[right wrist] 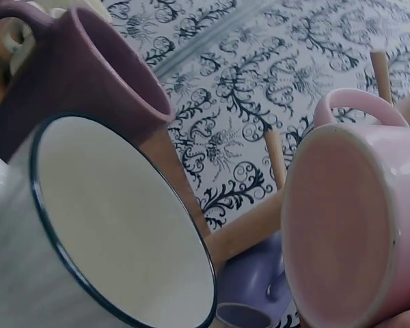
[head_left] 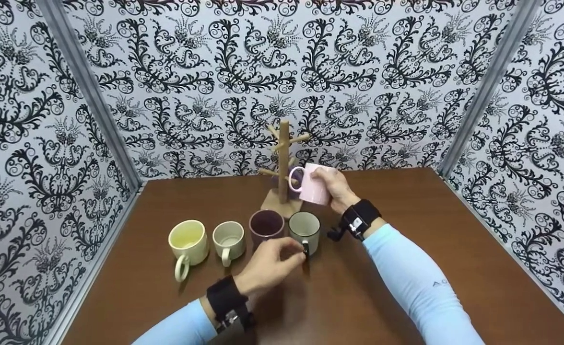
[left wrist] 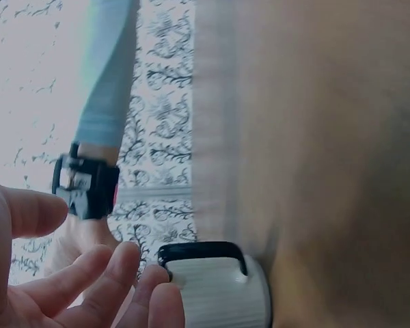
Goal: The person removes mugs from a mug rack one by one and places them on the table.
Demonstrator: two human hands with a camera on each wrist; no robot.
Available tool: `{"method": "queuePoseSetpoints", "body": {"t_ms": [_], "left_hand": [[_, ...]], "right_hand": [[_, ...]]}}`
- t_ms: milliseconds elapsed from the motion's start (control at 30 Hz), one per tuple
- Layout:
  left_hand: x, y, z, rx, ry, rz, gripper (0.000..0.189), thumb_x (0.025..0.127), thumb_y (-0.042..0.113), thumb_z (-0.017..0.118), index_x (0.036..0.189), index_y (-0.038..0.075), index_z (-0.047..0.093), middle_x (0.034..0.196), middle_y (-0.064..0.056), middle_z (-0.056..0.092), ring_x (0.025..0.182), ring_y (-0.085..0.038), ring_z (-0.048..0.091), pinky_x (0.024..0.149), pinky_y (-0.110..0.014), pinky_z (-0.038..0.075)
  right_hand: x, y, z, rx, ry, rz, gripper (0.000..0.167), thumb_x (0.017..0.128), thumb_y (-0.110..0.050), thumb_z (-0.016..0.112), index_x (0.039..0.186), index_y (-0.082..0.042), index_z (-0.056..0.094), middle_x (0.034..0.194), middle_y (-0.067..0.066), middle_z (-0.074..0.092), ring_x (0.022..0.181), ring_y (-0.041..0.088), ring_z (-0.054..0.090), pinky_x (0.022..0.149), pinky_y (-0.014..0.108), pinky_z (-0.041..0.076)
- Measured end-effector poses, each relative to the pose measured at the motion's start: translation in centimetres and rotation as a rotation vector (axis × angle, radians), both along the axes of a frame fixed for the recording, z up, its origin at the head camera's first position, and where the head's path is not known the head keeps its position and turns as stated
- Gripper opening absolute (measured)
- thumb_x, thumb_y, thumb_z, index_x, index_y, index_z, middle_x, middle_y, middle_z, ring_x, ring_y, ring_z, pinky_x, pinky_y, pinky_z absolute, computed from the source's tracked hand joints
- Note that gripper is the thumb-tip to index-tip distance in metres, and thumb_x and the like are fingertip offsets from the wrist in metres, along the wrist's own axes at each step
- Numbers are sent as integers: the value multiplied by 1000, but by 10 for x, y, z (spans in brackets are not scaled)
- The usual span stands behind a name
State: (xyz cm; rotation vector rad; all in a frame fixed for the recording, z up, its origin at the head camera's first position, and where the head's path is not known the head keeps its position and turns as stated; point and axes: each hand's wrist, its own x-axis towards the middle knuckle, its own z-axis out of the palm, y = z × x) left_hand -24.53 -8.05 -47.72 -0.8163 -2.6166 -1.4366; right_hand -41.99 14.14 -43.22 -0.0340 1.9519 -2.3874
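Observation:
My right hand [head_left: 337, 188] grips a pink mug [head_left: 313, 190], raised beside the wooden mug stand [head_left: 284, 158]. The mug's handle faces the stand's pegs, and its base [right wrist: 338, 229] fills the right side of the right wrist view. Fingers loosely bent, my left hand [head_left: 271, 262] is by the black handle [left wrist: 201, 250] of a white, dark-rimmed mug [head_left: 305, 225]. Nothing shows in its grasp; whether a fingertip touches that handle is unclear. A violet mug [right wrist: 249, 280] is low at the stand, partly hidden by the pink one; how it is supported cannot be told.
Left of the white mug stand a dark purple mug [head_left: 266, 224], a small pale green mug [head_left: 229, 239] and a yellow mug [head_left: 189, 242], in a row on the brown table [head_left: 406, 206]. Patterned panels [head_left: 282, 72] wall the back and sides.

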Motion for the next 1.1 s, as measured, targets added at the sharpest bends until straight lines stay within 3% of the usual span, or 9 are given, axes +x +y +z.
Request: {"method": "queuePoseSetpoints", "body": {"t_ms": [167, 300, 433, 567, 733, 833, 1000, 1100], "left_hand": [[-9, 3, 4, 67, 14, -9, 23, 107, 15, 66, 118, 0, 80, 113, -13, 85, 104, -24, 77, 93, -26, 57], [-15, 3, 10, 90, -10, -26, 27, 106, 2, 56, 118, -3, 79, 112, -21, 83, 102, -25, 76, 93, -24, 56], [-20, 0, 14, 98, -28, -4, 29, 104, 0, 54, 118, -3, 79, 110, -21, 83, 93, -14, 73, 88, -25, 56], [-25, 1, 18, 161, -77, 7, 29, 104, 0, 53, 118, -7, 78, 107, -27, 80, 84, -9, 68, 76, -21, 55], [-31, 3, 23, 228, -109, 22, 27, 106, 2, 56, 118, -8, 77, 110, -30, 79, 89, -28, 77, 75, -21, 56], [-35, 3, 28, 262, -115, 58, 25, 106, 4, 60, 120, -8, 77, 112, -27, 80, 94, -33, 79, 80, -26, 59], [-42, -1, 40, 349, -177, 191, 26, 109, 13, 64, 118, -7, 78, 101, -20, 80, 76, -12, 70, 67, -26, 59], [-47, -3, 46, 393, -203, 241, 29, 110, 18, 63, 116, -6, 79, 96, -11, 81, 72, -6, 69, 61, -24, 58]], "right_hand": [[10, -2, 6, -1, 69, 5, 18, 91, -11, 69, 109, -11, 67, 92, -1, 74, 83, 15, 73, 74, 29, 63], [15, 2, 7, 21, 102, 15, 29, 90, -9, 70, 118, -10, 61, 98, -1, 73, 87, 14, 72, 77, 29, 64], [21, 6, 6, 56, 126, 41, 42, 89, -7, 70, 130, -7, 58, 107, 1, 72, 93, 17, 73, 81, 32, 65], [28, 8, 7, 76, 160, 83, 51, 88, -5, 69, 137, -4, 55, 112, 2, 73, 96, 18, 74, 84, 34, 67], [39, 8, 10, 67, 208, 135, 53, 87, -2, 67, 138, -2, 52, 118, 1, 73, 99, 18, 75, 86, 35, 68], [45, 7, 12, 64, 229, 172, 55, 86, -1, 67, 139, -3, 52, 122, 1, 72, 102, 18, 75, 89, 36, 68], [52, 7, 13, 62, 246, 225, 55, 83, -1, 68, 135, -5, 52, 122, 0, 73, 103, 18, 74, 90, 37, 67], [54, 8, 13, 76, 258, 240, 56, 82, -2, 69, 135, -4, 52, 122, -1, 73, 103, 17, 75, 91, 36, 67]]}}
